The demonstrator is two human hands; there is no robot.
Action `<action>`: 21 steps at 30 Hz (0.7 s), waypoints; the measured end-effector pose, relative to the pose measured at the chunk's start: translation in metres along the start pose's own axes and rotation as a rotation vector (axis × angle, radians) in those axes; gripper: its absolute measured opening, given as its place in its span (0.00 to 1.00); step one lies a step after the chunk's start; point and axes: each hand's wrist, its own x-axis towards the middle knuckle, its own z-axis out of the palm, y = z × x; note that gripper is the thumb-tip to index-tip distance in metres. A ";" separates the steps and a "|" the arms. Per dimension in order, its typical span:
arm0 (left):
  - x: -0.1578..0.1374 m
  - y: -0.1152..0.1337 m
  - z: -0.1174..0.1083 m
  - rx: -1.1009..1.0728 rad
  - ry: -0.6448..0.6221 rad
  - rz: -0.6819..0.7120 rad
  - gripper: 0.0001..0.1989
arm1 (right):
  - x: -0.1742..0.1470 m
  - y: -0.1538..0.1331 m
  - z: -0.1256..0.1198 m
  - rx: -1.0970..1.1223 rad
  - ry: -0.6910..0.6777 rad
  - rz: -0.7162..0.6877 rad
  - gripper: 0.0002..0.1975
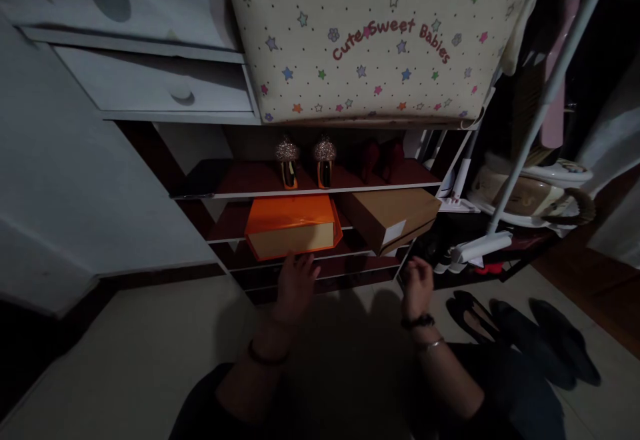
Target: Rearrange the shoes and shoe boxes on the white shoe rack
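My left hand (297,283) is just below the front of an orange box (293,217) with a pale front side, its fingers spread and nothing in them. That box juts out from a shelf of the low shoe rack (320,192). To its right, a brown cardboard box (393,213) with a white label sits at a slant, also sticking out past the shelf edge. My right hand (417,287) hovers below the right corner of the cardboard box, apart from it, fingers loosely bent and holding nothing that I can see. The lower shelves are dark.
Above the boxes stand a pair of glittery heeled shoes (306,160) and dark red shoes (383,159). A cream cloth (370,40) printed with stars hangs over the rack. A mop-like pole (530,113) leans at right. Dark shoes (545,340) lie on the floor.
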 end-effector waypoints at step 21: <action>0.016 0.034 -0.045 -0.154 0.084 0.022 0.24 | -0.054 -0.001 0.192 -1.105 -0.967 -1.351 0.38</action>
